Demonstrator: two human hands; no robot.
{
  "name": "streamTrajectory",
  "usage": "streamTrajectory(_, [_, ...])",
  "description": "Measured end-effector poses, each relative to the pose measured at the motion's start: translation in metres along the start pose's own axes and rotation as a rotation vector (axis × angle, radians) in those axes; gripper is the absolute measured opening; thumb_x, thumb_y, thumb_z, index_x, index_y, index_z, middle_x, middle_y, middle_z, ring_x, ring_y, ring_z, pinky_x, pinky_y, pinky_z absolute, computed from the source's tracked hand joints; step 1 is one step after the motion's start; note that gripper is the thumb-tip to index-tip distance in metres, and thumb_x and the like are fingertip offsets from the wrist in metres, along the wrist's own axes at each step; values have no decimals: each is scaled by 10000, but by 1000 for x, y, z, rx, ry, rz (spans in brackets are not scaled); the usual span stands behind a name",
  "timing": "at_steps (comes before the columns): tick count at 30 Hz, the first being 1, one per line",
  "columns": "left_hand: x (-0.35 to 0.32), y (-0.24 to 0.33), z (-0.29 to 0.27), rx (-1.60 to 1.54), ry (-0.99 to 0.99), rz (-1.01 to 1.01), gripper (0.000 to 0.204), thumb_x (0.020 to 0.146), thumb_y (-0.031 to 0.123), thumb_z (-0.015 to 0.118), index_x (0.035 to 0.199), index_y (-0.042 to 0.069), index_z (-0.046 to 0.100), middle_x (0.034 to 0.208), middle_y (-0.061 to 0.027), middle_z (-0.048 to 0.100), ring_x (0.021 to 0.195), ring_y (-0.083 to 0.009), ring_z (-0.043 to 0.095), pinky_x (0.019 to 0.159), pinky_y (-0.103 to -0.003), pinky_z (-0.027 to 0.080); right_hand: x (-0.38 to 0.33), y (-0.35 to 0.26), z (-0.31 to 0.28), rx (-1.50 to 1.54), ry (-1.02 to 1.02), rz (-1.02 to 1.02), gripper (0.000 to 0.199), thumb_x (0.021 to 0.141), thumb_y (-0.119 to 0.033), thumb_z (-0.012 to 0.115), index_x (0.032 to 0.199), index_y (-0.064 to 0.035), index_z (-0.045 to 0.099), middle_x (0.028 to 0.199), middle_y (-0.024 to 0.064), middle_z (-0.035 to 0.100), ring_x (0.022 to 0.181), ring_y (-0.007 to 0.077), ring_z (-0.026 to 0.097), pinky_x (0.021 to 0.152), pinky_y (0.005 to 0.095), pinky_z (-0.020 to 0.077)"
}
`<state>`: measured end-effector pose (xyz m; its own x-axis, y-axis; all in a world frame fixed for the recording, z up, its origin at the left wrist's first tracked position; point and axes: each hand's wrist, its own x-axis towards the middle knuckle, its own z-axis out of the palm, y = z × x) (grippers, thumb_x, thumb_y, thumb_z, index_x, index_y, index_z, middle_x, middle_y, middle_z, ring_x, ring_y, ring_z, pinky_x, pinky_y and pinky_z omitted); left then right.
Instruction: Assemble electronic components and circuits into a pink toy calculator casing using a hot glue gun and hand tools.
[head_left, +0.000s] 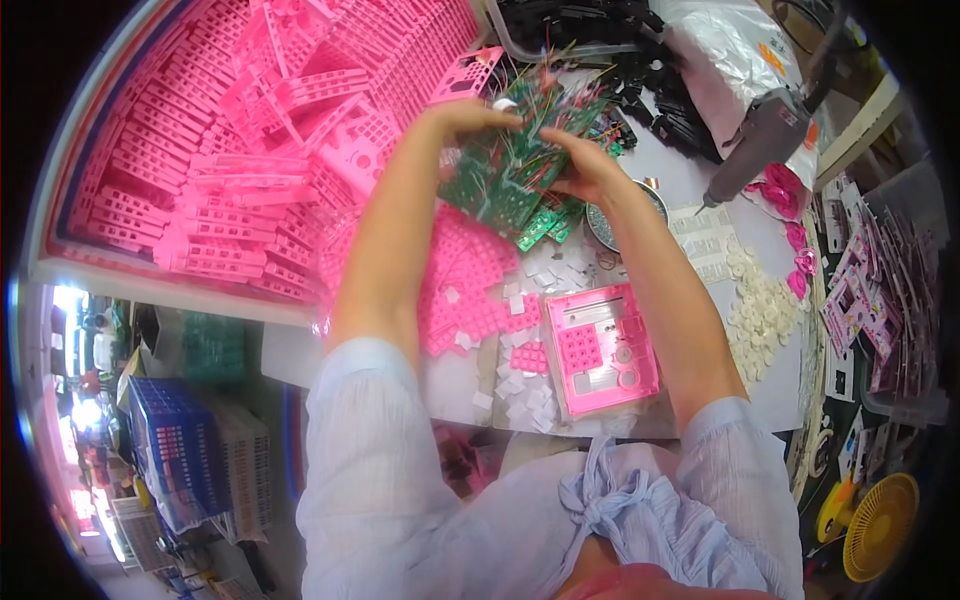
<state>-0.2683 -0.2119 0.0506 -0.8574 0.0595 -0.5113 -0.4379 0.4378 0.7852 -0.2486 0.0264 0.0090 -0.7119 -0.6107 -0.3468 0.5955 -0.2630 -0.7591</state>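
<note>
Both hands are at the far middle of the worktable, on a bundle of green circuit boards (495,170) with many thin coloured wires. My left hand (478,117) grips its far left side, fingers partly hidden by the wires. On the bundle's right side, my right hand (588,168) is closed, thumb uppermost. A few smaller green boards (543,228) lie just below the bundle. Nearer to me rests a pink plastic casing (603,350) with a keypad and round openings. Left of it spread pink rubber keypads (465,280) and small white squares (530,395).
A large bin (180,290) of stacked pink casings fills the left. At the right are a hot glue gun (760,135), a pile of small white parts (760,315) and a round tin (645,200). Black parts (650,90) lie at the back. A yellow fan (880,525) stands lower right.
</note>
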Motion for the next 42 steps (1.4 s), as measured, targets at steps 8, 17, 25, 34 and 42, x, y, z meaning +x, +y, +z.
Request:
streamTrajectory(8, [1,-11,16,-10,-37,8,396,907,314,751,1183,39,681,1037,-73,737,894,-173,702,800,-344,577,-26,23,-25,-389,277,-91,397,824,-209,699,1125,34,611,1026,153,695,903,264,694,841,471,577])
streamTrajectory(17, [29,-9,44,54,-78,-56,330,888,231,758,1151,45,689,1024,-99,732,876,-217,703,815,-417,570,-30,91,-34,-614,470,-477,525,730,-166,761,1162,83,594,1109,226,675,986,332,682,869,395,530])
streamTrajectory(25, [34,-30,40,-192,-116,-45,361,879,307,757,1122,52,676,978,-117,701,811,-257,678,736,-441,558,-32,69,-15,-377,438,-176,543,766,-123,742,1243,5,517,1159,183,639,1012,281,664,732,454,572])
streamTrajectory(34, [12,-19,43,-389,-177,42,365,900,119,700,1245,36,612,1089,-108,719,899,-223,726,820,-421,611,-16,32,-38,-458,363,-93,592,829,-145,710,1345,-50,438,1202,162,597,1030,323,652,772,523,620])
streamTrajectory(42, [-9,-40,13,-315,-45,232,465,876,84,696,1318,32,561,1153,-105,703,961,-214,716,872,-367,590,-27,45,-28,-1023,600,-481,792,767,-164,820,1427,-39,402,1323,206,551,1181,309,594,923,500,549])
